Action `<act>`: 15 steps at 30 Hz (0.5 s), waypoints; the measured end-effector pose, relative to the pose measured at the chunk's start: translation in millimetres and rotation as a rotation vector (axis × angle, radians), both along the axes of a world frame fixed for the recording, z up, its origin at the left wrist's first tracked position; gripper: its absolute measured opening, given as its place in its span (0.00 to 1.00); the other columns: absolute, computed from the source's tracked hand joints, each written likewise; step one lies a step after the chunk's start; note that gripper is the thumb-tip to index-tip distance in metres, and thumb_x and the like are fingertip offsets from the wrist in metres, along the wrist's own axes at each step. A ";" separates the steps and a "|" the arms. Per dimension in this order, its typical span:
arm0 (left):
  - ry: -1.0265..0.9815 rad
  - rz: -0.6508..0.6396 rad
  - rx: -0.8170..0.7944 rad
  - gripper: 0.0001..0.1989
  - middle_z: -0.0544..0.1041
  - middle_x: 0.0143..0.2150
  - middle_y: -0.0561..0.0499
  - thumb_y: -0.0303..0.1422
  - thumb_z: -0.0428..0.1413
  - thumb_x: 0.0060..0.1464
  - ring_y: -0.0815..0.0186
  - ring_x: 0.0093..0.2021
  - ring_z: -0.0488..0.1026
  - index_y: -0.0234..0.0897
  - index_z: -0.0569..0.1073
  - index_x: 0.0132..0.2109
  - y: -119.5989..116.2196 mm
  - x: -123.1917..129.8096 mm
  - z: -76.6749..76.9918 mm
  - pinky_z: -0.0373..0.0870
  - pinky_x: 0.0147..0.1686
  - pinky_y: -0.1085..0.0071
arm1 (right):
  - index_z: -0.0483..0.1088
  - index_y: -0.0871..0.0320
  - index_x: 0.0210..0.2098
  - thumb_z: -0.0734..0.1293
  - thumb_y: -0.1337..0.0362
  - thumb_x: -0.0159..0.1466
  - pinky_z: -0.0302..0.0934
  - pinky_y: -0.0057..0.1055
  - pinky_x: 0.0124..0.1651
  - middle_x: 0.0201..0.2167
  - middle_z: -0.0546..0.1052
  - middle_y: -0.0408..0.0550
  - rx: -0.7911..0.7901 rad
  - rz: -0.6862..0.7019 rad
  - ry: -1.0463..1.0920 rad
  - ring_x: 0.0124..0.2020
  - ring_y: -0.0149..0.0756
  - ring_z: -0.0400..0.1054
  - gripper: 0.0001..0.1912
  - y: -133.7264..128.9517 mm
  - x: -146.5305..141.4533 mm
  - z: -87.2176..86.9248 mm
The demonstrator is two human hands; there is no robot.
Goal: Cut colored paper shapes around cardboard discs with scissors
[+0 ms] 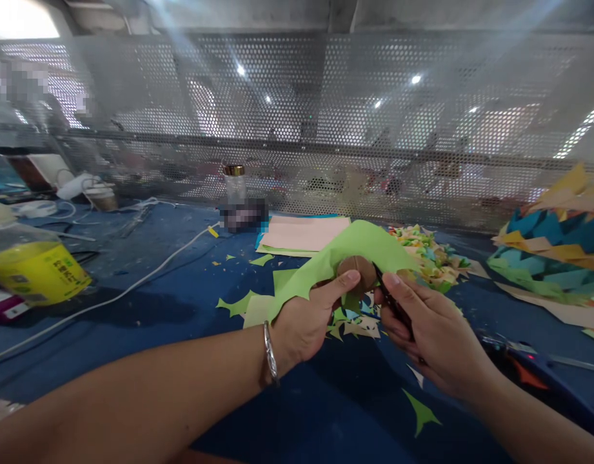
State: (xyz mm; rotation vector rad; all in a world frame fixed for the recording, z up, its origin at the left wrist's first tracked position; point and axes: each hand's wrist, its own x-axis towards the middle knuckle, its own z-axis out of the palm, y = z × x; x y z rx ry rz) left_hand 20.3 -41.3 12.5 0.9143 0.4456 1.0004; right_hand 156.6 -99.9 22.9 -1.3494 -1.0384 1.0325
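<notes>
Pinched in my left hand [316, 309] are a green paper sheet [359, 238] and a brown round disc [357, 269], its thumb pressed on the disc's face. The sheet curves up behind the disc, and its near edge is cut in scallops. My right hand [422, 322] is closed round dark-handled scissors [393, 299], with the blades at the disc's right edge against the paper. Below both hands lie small paper offcuts [362, 325]. One green offcut [421, 412] rests nearer to me on the blue table [297, 412].
Pink and green sheets [301, 233] are stacked behind my hands, beside a heap of small coloured paper pieces [429, 258]. Layered paper crowns [553, 245] and a glue gun [533, 374] lie right. A yellow-labelled bottle [33, 264] and a white cable [127, 293] are left.
</notes>
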 end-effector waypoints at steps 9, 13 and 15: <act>0.165 0.107 -0.029 0.09 0.84 0.44 0.44 0.36 0.68 0.49 0.57 0.52 0.77 0.37 0.83 0.36 2.7 -0.8 -2.9 0.68 0.59 0.62 | 0.67 0.55 0.25 0.73 0.34 0.53 0.37 0.20 0.10 0.10 0.57 0.33 -0.007 0.026 -0.023 0.11 0.22 0.44 0.30 -0.3 3.1 -0.9; 0.184 0.094 -0.025 0.09 0.83 0.42 0.44 0.36 0.67 0.49 0.59 0.48 0.77 0.36 0.82 0.36 4.3 -1.5 -0.6 0.68 0.58 0.64 | 0.67 0.55 0.25 0.74 0.35 0.52 0.38 0.20 0.10 0.10 0.57 0.33 -0.014 0.030 -0.021 0.11 0.22 0.44 0.30 -0.3 2.9 -0.6; 0.223 0.107 -0.046 0.09 0.83 0.40 0.44 0.37 0.68 0.48 0.59 0.46 0.77 0.36 0.81 0.33 4.4 -2.1 0.7 0.68 0.56 0.64 | 0.67 0.56 0.24 0.74 0.34 0.52 0.39 0.20 0.10 0.10 0.57 0.34 -0.006 0.030 -0.019 0.10 0.22 0.44 0.30 -0.1 2.1 -0.5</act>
